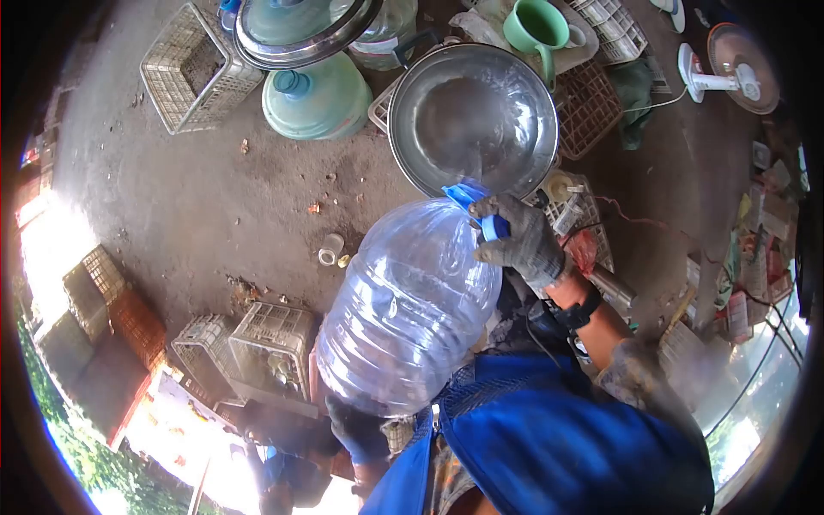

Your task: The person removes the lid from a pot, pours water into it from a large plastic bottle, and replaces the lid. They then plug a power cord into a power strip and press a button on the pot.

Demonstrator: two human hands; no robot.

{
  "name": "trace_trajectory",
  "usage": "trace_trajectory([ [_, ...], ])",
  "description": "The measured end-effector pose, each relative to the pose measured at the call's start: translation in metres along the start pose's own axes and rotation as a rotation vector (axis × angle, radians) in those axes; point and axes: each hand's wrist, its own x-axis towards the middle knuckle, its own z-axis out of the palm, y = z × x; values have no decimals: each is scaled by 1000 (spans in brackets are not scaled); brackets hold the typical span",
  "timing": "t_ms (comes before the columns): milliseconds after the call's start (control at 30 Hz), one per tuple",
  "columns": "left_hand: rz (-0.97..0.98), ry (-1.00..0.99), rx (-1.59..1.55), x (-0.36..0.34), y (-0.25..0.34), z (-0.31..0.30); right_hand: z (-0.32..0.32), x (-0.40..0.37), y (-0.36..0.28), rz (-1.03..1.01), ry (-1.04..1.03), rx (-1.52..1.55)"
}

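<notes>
Jug: the big clear water jug [408,305] is tilted across the person's front, its neck up by the rim of the metal basin [472,116]
Right hand: right hand [515,240], gloved, fingers clenched round the neck at the blue cap [481,210]
Left hand: left hand [356,429] is under the base, bearing it; I cannot tell how its fingers curl
Slip risk: the wall looks smooth; if the base slides off the glove, the jug likely drops onto the crates [266,343] or the floor [215,197]
Spill risk: the mouth is near the basin's edge, so water may run outside
</notes>
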Motion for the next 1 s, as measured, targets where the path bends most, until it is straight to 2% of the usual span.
trace_trajectory([
  [33, -36, -64, -98, 10, 1, 3, 4, -6, -15, -76, -13, -63],
  [67, -77, -139, -130, 22, 1, 2, 8, -12, -45, -50, -14, -203],
  [100, -115, -205, -173, 36, -4, -3, 12, -21, -59, -59, -37, -225],
  [167, -193, -351, -372, 83, -31, -20, 18, -38, -79, 79, -97, -187],
  [200, -231, -361, -434, 107, -51, -33, 24, -41, -95, 65, -143, -192],
  [233, -254, -421, -523, 131, -65, -40, 30, -44, -115, -86, -203, -342],
  [267, -231, -411, -467, 138, -64, -32, 35, -46, -130, -244, -261, -490],
  [300, -304, -362, -578, 151, -71, -36, 43, -48, -140, -256, -306, -496],
  [367, -288, -357, -678, 177, -81, -40, 59, -54, -154, -131, -391, -286],
  [400, -287, -349, -705, 186, -83, -45, 61, -62, -158, 221, -393, -24],
  [433, -335, -386, -739, 194, -83, -50, 69, -58, -164, 223, -413, -40],
  [500, -384, -420, -793, 213, -95, -73, 86, -48, -173, 487, -541, 88],
  [533, -481, -508, -697, 233, -116, -92, 100, -52, -158, 285, -600, 89],
  [567, -575, -596, -597, 262, -149, -116, 115, -48, -156, 295, -618, 75],
  [600, 9, -602, 207, 312, -239, -164, 130, -43, -155, 206, -741, -89],
  [633, 5, -598, 194, 299, -229, -163, 146, -37, -154, 110, -856, -252],
  [667, -275, -321, -81, 273, -200, -154, 162, -29, -155, 203, -889, -355],
  [700, -546, -35, -357, 258, -182, -148, 180, -22, -147, 201, -906, -365],
  [767, -503, -68, -429, 243, -192, -157, 210, -8, -115, 137, -803, -564],
  [833, -495, 10, -304, 218, -178, -164, 231, 17, -81, 63, -753, -672],
  [900, -492, 15, -337, 210, -183, -174, 240, 42, -22, -87, -640, -541],
  [933, -489, 143, -309, 196, -172, -166, 243, 54, -7, -86, -647, -543],
  [967, -486, 271, -280, 189, -167, -162, 247, 66, 5, 103, -629, -530],
  [1000, -494, 254, -312, 188, -175, -167, 251, 76, 17, 292, -606, -515],
])
